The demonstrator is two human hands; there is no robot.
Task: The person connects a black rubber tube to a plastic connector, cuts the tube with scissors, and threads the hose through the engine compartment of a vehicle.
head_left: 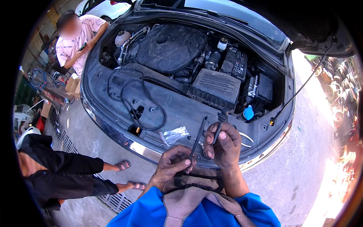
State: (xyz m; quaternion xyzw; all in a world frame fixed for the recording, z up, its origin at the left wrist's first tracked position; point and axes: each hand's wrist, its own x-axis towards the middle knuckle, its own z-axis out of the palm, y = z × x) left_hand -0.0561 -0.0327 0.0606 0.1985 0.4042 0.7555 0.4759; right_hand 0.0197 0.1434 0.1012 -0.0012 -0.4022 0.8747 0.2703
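Note:
My left hand (172,164) pinches a thin dark rod (198,135), which tilts up and away over the front edge of the car. Beside it, my right hand (228,147) is closed on a short black piece with a thicker, knobbed end (223,115); its exact kind I cannot make out. Both hands are soiled and close together. Just left of them a clear plastic bag (174,135) with white pieces in it lies on the black front panel (181,104). A black cable (153,100) is looped across that same panel.
Beyond the panel lie the engine cover (170,47), air filter box (214,89), battery (234,62) and a blue reservoir cap (248,112). A prop rod (306,83) supports the hood at right. One person (77,45) holds a phone; another in black (64,170) stands left.

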